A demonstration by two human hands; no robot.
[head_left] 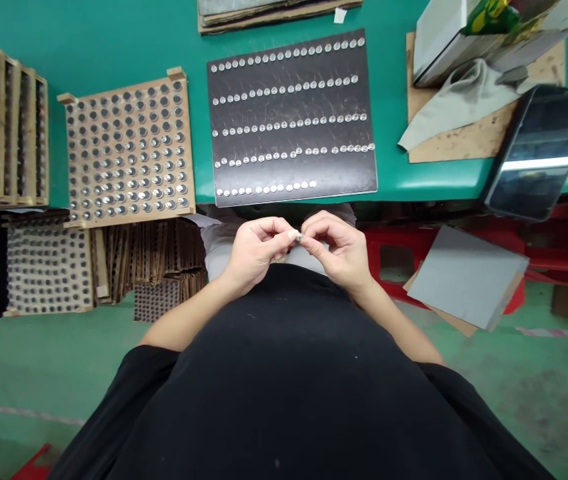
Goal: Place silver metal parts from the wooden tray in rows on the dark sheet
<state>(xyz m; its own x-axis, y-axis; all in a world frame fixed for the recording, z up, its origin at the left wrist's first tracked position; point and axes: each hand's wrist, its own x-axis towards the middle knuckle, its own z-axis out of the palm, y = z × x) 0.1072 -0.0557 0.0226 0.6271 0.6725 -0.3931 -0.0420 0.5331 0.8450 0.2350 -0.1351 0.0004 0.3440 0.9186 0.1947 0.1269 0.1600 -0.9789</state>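
Above my lap, just off the table's front edge, my left hand (261,250) and my right hand (339,250) meet fingertip to fingertip. Both pinch one small metallic piece (299,237), mostly covered by the fingers, so its exact kind does not show. In front of them lies a black board (291,170) with several rows of small round silvery pieces (284,123); the nearest row stops partway along. To the left of the board, a wooden peg tray (129,217) holds many dark-topped cylinders, several of them with shiny silvery tops.
Stacked wooden trays (7,127) stand at the far left, and more trays (49,270) are below table level. On the right are a white box (439,40), a grey cloth (457,100) and a black phone-like slab (539,153) overhanging the edge. Grey sheets (469,277) rest on a red stool.
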